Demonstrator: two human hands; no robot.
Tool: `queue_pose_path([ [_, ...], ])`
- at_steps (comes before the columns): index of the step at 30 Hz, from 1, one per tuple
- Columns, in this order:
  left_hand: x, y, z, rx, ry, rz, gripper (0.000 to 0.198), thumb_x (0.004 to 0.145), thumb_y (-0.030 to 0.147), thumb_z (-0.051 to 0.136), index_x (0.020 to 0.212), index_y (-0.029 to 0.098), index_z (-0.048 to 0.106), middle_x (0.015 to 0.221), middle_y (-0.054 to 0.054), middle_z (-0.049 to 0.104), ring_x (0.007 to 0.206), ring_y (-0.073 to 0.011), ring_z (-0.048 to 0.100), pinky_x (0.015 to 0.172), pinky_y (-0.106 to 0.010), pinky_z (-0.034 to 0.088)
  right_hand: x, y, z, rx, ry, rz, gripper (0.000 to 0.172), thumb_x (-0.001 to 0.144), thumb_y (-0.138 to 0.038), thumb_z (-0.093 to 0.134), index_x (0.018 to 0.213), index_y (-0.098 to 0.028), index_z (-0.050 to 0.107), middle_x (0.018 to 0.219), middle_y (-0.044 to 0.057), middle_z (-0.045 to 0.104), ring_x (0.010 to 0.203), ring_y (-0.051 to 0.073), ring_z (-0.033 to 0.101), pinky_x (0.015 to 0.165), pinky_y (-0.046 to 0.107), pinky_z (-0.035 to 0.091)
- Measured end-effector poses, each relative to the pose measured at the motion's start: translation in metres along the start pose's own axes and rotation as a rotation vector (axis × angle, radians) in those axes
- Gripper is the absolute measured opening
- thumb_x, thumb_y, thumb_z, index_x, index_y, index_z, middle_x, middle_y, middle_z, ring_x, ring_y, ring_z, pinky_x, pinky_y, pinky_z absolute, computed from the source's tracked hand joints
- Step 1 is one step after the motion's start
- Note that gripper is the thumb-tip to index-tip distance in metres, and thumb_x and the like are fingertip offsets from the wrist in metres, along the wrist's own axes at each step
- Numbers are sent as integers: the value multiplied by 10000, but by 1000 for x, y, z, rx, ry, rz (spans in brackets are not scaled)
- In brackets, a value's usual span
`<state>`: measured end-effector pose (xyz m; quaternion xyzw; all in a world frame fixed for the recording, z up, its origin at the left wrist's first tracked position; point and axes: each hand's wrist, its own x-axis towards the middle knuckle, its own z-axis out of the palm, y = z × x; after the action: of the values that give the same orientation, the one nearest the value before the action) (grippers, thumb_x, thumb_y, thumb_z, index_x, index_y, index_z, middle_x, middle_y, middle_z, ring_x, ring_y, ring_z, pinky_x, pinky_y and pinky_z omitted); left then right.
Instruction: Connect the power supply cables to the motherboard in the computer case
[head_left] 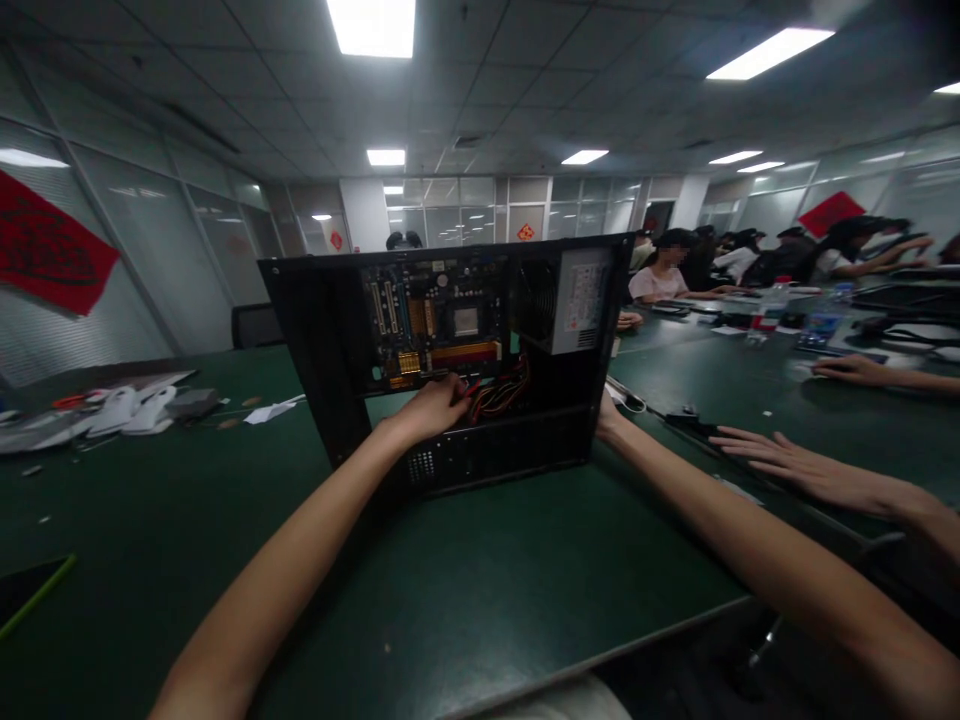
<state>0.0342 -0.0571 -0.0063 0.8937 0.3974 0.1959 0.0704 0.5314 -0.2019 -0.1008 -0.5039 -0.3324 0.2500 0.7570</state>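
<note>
An open black computer case [322,330] stands on the green table [465,600] in front of me, its open side toward me. Inside it are a motherboard [435,320], a silver power supply [577,300] at the upper right, and a bundle of red and black cables [502,395]. My left hand [431,408] reaches inside, fingers curled at the cables under the motherboard. My right hand [607,415] is at the case's right edge, mostly hidden behind it.
Another person's hand [780,462] lies flat on the table at my right. Several people sit further right with devices and bottles. White parts and paper scraps [142,410] lie far left. A phone [30,590] sits at the near left edge.
</note>
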Motion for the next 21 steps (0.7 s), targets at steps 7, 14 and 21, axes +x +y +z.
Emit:
queue_pose_path([
  [7,0,1,0,64,15,14,232,947,379,433,962,192,569,941,-115,689,841,-265,643,733,-363,446,45,11,-45,-387,-240,277,178,507,-229,725,659,-320,736,932,120,784,975,344,715,1229,492,89],
  [14,-13,-14,-12,-28,19,9,248,916,410,474,982,197,581,971,-100,693,880,-258,639,770,-343,448,2,-11,-10,-374,-177,112,161,459,-363,778,583,-350,676,786,71,754,926,329,695,1206,515,201],
  [21,-44,-52,-35,-124,76,-105,314,882,506,499,991,217,553,993,-50,683,900,-211,622,790,-290,435,-122,23,249,159,-299,-30,358,748,-583,574,851,-281,737,942,69,738,1108,318,642,877,498,548],
])
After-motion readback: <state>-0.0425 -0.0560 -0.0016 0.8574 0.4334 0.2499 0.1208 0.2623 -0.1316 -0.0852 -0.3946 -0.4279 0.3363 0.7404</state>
